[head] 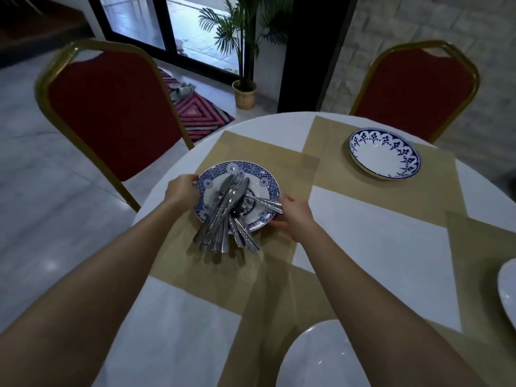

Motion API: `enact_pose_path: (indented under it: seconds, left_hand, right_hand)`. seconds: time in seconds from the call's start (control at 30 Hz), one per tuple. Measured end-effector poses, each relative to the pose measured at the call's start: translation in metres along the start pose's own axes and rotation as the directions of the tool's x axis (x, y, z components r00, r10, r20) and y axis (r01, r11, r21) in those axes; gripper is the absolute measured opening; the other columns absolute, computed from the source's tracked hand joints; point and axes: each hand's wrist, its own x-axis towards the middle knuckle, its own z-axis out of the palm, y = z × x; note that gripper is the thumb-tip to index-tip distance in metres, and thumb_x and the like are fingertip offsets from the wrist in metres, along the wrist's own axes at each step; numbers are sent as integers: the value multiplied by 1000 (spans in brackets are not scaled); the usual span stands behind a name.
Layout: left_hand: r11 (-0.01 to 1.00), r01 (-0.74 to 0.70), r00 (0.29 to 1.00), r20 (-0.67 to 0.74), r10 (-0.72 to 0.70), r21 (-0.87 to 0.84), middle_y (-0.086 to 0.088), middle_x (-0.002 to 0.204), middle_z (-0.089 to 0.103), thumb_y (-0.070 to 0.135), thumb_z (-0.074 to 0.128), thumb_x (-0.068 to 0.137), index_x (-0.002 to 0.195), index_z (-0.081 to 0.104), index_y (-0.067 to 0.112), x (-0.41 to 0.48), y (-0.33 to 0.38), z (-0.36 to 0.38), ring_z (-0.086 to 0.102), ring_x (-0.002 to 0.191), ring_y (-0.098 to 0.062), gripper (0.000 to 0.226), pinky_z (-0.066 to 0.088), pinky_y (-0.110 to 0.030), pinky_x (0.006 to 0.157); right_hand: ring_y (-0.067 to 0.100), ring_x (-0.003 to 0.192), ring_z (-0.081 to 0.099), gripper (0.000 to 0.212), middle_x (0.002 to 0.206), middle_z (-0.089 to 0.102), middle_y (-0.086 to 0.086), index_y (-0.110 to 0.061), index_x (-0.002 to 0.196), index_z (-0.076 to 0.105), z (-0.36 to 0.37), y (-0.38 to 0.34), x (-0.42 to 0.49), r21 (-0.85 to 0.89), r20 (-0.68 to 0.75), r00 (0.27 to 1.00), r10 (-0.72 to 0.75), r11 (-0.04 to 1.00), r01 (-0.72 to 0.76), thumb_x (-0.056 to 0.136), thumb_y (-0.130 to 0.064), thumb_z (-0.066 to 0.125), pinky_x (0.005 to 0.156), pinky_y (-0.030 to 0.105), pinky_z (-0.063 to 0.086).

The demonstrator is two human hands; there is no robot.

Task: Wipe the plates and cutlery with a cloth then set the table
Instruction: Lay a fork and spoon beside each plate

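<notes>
Currently, your left hand [181, 191] and right hand [294, 216] pinch opposite rims of the plate [237, 167] with curled fingers, the cutlery [226, 208] handles overhanging toward you.

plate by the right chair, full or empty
Empty: the plate shows only its bare white centre and blue rim pattern, nothing on it.

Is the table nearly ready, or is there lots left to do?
Maybe halfway. Done: a blue-rimmed plate sits on the far placemat. In hand: the left hand and right hand hold a patterned plate piled with cutlery. Left: the cutlery is all in one heap, none laid beside a plate. No cloth shows.
</notes>
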Motion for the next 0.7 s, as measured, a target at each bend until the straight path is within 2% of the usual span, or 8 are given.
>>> enact_pose_path:
  seconds: [0.1,0.17,0.2,0.3,0.37,0.5,0.6,0.7]
  left_hand:
    - [998,-52,997,-46,54,30,-13,130,59,10,49,92,130,57,9,-27,-3,-6,53,120,-30,38,44,-34,95]
    - [995,-76,995,-56,80,70,-11,128,60,10,49,92,126,60,10,-47,-7,-17,54,118,-28,36,44,-33,95]
    - [990,-97,994,-44,102,103,-10,126,62,9,48,92,122,62,12,-58,-10,-22,55,116,-27,34,45,-33,94]
    - [973,-166,986,0,168,159,-7,120,66,9,46,92,113,68,16,-80,-17,-34,58,111,-24,31,48,-32,92]
    - [959,-215,976,14,217,184,-5,119,67,10,46,92,112,69,18,-89,-15,-36,59,109,-24,31,48,-31,91]
    - [932,-310,950,106,295,188,-4,116,67,13,45,94,115,67,22,-91,1,-22,62,98,-21,31,50,-28,79]
    - [870,-433,900,155,406,236,-3,117,61,20,52,93,115,66,24,-83,19,0,58,101,-21,27,47,-27,82]
    - [850,-448,894,146,423,279,-3,120,55,30,58,89,113,66,29,-70,16,14,54,103,-23,25,50,-39,88]
  right_hand:
    - [25,97,62,27,106,64,6,-11,112,57,-5,-3,-16,-219,-51,997,-60,975,48,95,-30,49,78,41,59]
    - [24,89,56,8,87,57,0,-18,98,53,-9,-3,-35,-347,-72,991,-110,935,78,93,-23,50,83,42,56]
    - [25,86,55,6,84,55,1,-19,95,53,-11,0,-43,-386,-78,987,-141,917,101,91,-20,49,81,41,55]
    - [29,90,55,16,99,61,10,-11,98,54,-10,10,-63,-467,-104,968,-229,870,156,90,-21,45,71,34,44]
    - [30,95,55,21,112,60,14,-12,103,55,-9,16,-73,-509,-124,958,-260,845,163,90,-23,42,74,32,40]
    - [27,111,56,35,124,61,7,-18,122,61,-16,21,-83,-632,-112,958,-263,763,135,91,-16,45,77,26,38]
    - [25,105,60,34,119,65,4,-26,116,66,-18,17,-75,-679,-120,952,-281,723,128,89,-18,47,79,27,45]
    - [23,94,62,23,101,68,1,-26,102,70,-6,13,-68,-727,-62,956,-287,669,154,89,-24,52,80,31,51]
